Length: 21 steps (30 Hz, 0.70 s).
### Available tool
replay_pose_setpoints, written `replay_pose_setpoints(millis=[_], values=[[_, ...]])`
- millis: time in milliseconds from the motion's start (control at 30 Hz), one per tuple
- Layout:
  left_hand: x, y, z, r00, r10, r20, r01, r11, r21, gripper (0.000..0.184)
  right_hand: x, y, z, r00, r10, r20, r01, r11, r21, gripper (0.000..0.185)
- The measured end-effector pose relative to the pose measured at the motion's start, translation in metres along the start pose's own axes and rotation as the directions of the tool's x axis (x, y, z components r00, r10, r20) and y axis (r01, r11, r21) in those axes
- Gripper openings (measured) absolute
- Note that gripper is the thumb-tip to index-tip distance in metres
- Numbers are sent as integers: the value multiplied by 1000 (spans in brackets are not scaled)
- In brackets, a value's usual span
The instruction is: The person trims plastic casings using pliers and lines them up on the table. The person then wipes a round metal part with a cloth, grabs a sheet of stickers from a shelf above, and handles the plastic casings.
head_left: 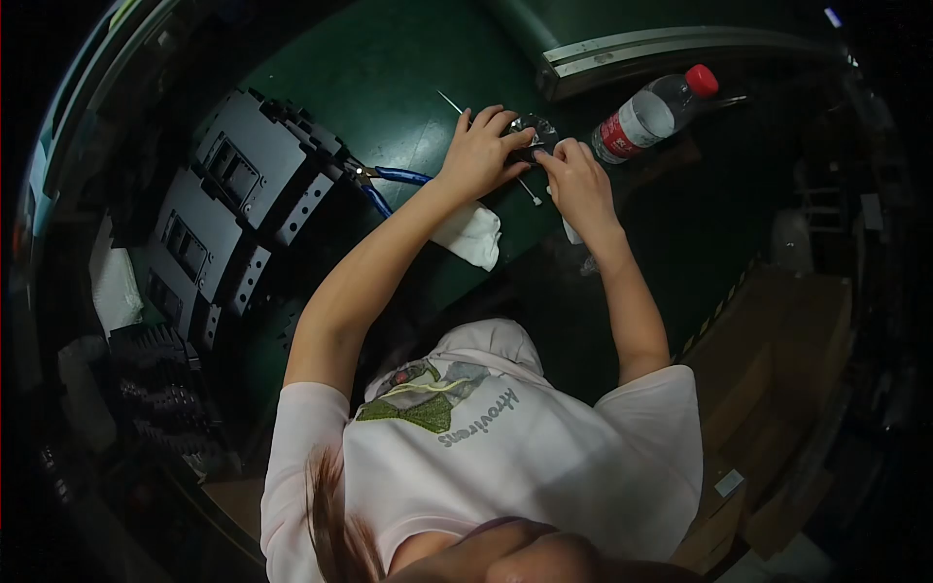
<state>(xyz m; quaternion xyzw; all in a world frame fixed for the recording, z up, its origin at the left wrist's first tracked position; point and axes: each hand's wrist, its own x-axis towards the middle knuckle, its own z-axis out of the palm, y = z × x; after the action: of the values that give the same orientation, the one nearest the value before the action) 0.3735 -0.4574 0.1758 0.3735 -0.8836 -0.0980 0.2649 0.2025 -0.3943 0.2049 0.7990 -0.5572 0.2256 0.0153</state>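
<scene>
A small dark piece with a shiny, crinkled-looking surface (536,130) is between my two hands above the green table. My left hand (481,154) curves over its left side, fingers bent and thumb below. On the other side, my right hand (580,189) pinches the piece's edge between thumb and fingertips. Much of the piece is hidden by my fingers, so its kind is unclear. A thin pale strip with a small white head (536,201) runs under my left hand. Near my left wrist lie blue-handled pliers (403,176) and a crumpled white cloth (473,236).
Several dark grey slotted housings (228,165) are lined up on the left. A red-capped bottle (637,124) stands to the right of my hands, near a metal rail (661,42) at the back. Cardboard boxes (787,340) sit at the lower right.
</scene>
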Motion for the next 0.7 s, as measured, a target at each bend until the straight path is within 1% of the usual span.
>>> replay_pose_setpoints(millis=[100, 167, 300, 367, 500, 533, 567, 633, 700], values=[[0, 1, -1, 1000, 8, 20, -9, 1000, 18, 44, 0, 2, -2, 1000, -12, 23, 13, 999, -44, 16], [0, 1, -1, 1000, 11, 15, -11, 1000, 24, 45, 1, 5, -8, 997, -34, 69, 39, 997, -71, 16], [-1, 1, 1, 1000, 7, 15, -7, 1000, 30, 45, 3, 6, -6, 999, -29, 43, 33, 995, -99, 16], [-1, 1, 2, 1000, 15, -3, -15, 999, 41, 45, 1, 4, -4, 1000, -1, 30, 5, 993, -115, 15], [-1, 1, 3, 999, 30, -25, -29, 998, 56, 45, 2, 5, -9, 999, -16, 45, 21, 995, -98, 14], [-1, 1, 3, 999, 30, -26, -28, 998, 57, 45, 2, 5, -9, 999, 4, 41, 0, 995, -100, 15], [-1, 1, 3, 1000, 21, -10, -21, 999, 46, 45, 2, 5, -10, 999, 23, 36, -20, 995, -101, 15], [-1, 1, 4, 1000, 13, 6, -13, 999, 36, 45, 2, 4, -8, 999, 12, 45, -8, 995, -100, 15], [-1, 1, 4, 999, 34, -28, -32, 998, 61, 45, 1, 4, -8, 998, 5, 55, 1, 995, -100, 16]])
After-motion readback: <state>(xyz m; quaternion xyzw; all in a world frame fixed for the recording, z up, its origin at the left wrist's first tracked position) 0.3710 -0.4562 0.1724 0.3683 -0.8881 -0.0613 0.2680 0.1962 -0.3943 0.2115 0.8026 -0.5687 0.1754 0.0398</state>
